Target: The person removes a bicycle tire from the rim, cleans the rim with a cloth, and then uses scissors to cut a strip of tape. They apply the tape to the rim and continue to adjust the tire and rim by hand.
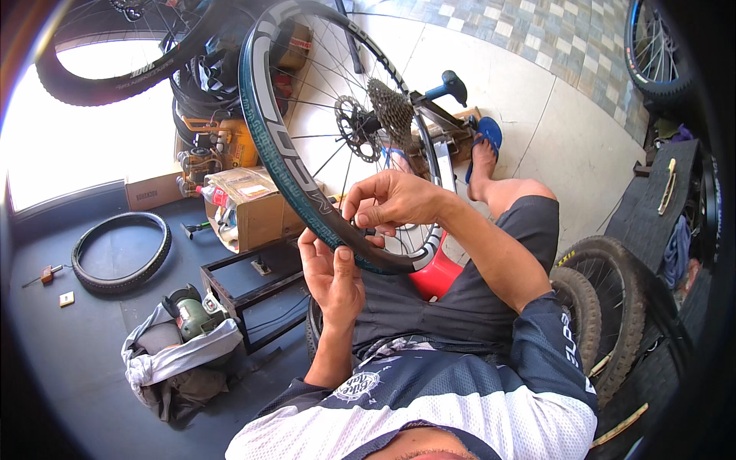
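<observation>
A rear bicycle wheel (268, 126) stands tilted in front of me, its dark rim marked with large pale lettering and a teal patterned band along the outer edge. The cassette (390, 113) and the brake disc (357, 129) show at its hub. At the near lower part of the rim, my left hand (334, 280) is closed about the edge, its thumb pointing up. My right hand (392, 201) pinches at the rim's inner side, close to the spokes; a small dark piece shows by its fingertips, too hidden to name.
On the dark floor at left lie a loose tyre (82, 257), a T-handled tool (50, 274) and a bag with a green power tool (197, 313). A cardboard box (257, 205) stands beside a black metal frame (244, 303). Knobbly wheels (625, 307) lean at right; a blue-handled stand (452, 86) is ahead.
</observation>
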Tool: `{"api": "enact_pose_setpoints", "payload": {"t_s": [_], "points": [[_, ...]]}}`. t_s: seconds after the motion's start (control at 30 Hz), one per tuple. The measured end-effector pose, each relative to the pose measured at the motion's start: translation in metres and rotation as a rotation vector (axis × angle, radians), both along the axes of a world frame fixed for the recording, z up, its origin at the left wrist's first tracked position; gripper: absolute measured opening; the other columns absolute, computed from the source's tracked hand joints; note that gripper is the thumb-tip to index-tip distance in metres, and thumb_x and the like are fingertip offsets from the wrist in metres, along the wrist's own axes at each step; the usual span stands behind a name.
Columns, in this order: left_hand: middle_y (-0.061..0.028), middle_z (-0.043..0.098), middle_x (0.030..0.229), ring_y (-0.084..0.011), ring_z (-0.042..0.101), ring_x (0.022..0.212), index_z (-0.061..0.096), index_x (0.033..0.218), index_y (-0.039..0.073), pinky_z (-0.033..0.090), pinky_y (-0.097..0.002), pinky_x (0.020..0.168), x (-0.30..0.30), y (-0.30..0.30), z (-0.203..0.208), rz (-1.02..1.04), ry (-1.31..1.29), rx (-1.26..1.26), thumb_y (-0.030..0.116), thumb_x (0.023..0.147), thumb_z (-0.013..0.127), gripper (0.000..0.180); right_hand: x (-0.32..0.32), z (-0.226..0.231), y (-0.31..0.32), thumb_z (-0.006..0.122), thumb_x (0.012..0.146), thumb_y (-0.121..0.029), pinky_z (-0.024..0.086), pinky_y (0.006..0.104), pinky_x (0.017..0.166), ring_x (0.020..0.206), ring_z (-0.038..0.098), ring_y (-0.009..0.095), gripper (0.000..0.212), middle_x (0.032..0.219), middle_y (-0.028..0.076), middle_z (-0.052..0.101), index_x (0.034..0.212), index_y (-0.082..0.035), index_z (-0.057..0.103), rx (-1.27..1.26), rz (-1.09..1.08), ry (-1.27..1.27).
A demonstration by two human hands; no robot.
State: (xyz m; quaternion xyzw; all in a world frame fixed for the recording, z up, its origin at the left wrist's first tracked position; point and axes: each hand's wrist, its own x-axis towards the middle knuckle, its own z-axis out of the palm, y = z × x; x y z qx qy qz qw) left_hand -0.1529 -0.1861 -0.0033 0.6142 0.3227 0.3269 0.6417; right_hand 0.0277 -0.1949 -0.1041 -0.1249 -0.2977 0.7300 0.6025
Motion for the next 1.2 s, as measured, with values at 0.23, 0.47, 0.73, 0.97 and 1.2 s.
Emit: {"api": "enact_pose_setpoints", "payload": {"t_s": [0.23,0.47,0.73,0.97,1.2], "points": [[-0.0204,0.054,0.141,-0.0296,0.065,0.121,0.036,0.140,0.000,0.064,-0.0454,0.094,-0.007,0.004,-0.008,0.009,-0.053,-0.045,0.014,0.105,0.065,0.047,-0.014,-0.005,0.006,0.068,0.104,-0.043,0.045,0.0204,0.054,0.063,0.060,0.004,0.039,0.088,0.001,0.071,0.107,-0.004,0.073,0.078,-0.064,-0.064],[-0.0204,0.060,0.130,-0.0338,0.071,0.109,0.034,0.140,0.003,0.065,-0.0448,0.090,-0.006,0.002,-0.008,0.011,-0.018,-0.027,0.019,0.107,0.062,0.047,-0.008,-0.007,0.000,0.063,0.105,-0.050,0.048,0.0211,0.058,0.067,0.062,0.006,0.047,0.086,0.001,0.071,0.101,-0.004,0.073,0.068,-0.060,-0.125],[-0.0194,0.063,0.127,-0.0346,0.076,0.099,0.034,0.142,0.004,0.065,-0.0445,0.089,-0.002,0.002,-0.006,-0.015,-0.016,-0.008,0.024,0.107,0.062,0.049,-0.018,0.006,0.004,0.058,0.107,-0.050,0.046,0.0208,0.053,0.064,0.063,0.006,0.050,0.084,0.002,0.071,0.106,-0.002,0.073,-0.028,-0.127,-0.181],[-0.0216,0.063,0.138,-0.0336,0.075,0.104,0.041,0.151,-0.003,0.064,-0.0439,0.091,-0.011,0.005,-0.008,-0.097,0.020,-0.023,0.023,0.110,0.057,0.051,-0.001,-0.001,-0.002,0.065,0.107,-0.039,0.047,0.0185,0.051,0.070,0.068,0.007,0.042,0.101,0.006,0.074,0.132,-0.005,0.063,0.052,-0.121,-0.146],[-0.0188,0.066,0.132,-0.0308,0.075,0.106,0.044,0.149,-0.006,0.062,-0.0421,0.096,-0.007,0.002,-0.012,-0.046,-0.049,-0.049,0.024,0.111,0.056,0.050,-0.008,0.001,-0.005,0.070,0.103,-0.040,0.045,0.0192,0.050,0.066,0.063,0.004,0.040,0.089,0.001,0.070,0.123,-0.005,0.065,0.056,-0.139,-0.109]]}}
